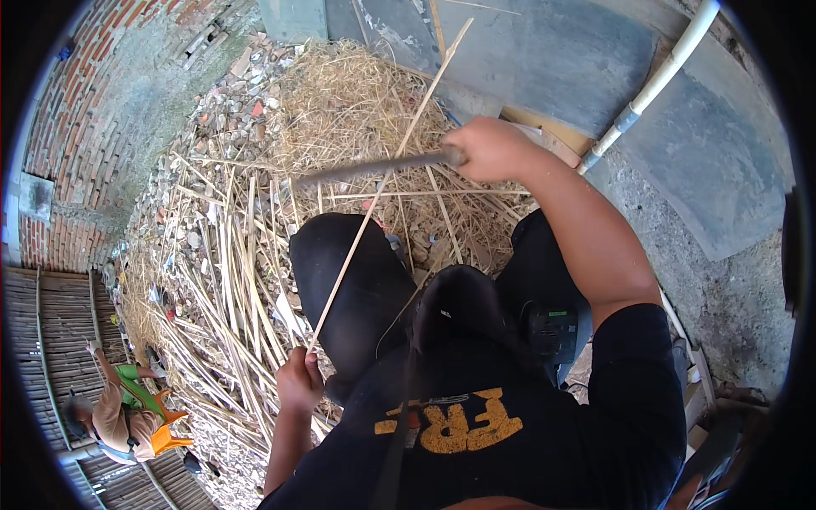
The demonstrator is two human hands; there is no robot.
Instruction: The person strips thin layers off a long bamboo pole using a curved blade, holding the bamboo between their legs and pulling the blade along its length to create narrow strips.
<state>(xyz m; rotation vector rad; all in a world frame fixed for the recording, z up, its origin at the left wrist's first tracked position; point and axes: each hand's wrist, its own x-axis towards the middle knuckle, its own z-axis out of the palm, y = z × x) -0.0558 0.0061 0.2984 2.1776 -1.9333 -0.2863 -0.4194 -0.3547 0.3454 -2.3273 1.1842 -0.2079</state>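
My left hand (299, 381) is closed around the lower end of a long, thin bamboo strip (353, 238). The strip slants up and away to the right, passing over my dark-clad left knee. In my right hand (493, 149), closed on its handle, is a long knife with a dark, worn blade (365, 171). Its blade points left and crosses the strip at about the middle; I cannot tell whether the two touch. Beside my left knee lie many pale bamboo strips (234, 280) in a loose pile.
A heap of dry shavings (348, 102) covers rubble ground ahead. Grey panels (561, 59) and a white pipe (654, 89) stand at the right, close to my right arm. A brick wall (76, 127) rises at left. Another person (119, 416) sits on an orange chair, far left.
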